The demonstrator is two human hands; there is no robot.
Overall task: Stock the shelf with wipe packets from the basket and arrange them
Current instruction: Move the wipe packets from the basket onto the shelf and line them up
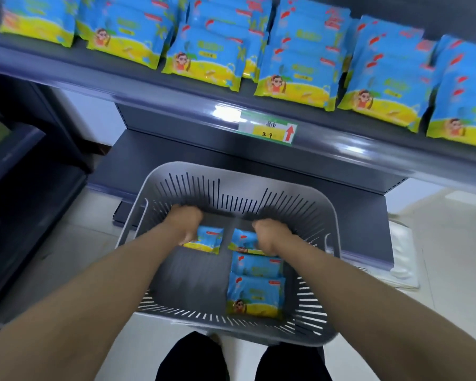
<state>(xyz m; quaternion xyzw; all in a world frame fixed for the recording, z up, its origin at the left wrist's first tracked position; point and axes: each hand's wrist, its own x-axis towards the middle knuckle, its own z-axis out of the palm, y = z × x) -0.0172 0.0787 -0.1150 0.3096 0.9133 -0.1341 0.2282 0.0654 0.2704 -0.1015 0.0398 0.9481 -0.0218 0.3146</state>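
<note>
A grey slotted basket (322,215) stands on the floor below the shelf. Both my arms reach down into it. My left hand (186,222) is closed on a blue and yellow wipe packet (208,240) at the basket's far left. My right hand (267,233) is closed on another packet (241,240) at the far right. Two more packets (256,295) lie flat in a column under my right forearm. Several rows of the same packets (294,75) lean on the grey shelf (176,105) above.
A price label with a red arrow (267,129) sits on the shelf's front edge. A lower shelf board (127,160) lies behind the basket. A dark cabinet (25,188) stands at the left. My feet (242,358) are just in front of the basket on the pale tiled floor.
</note>
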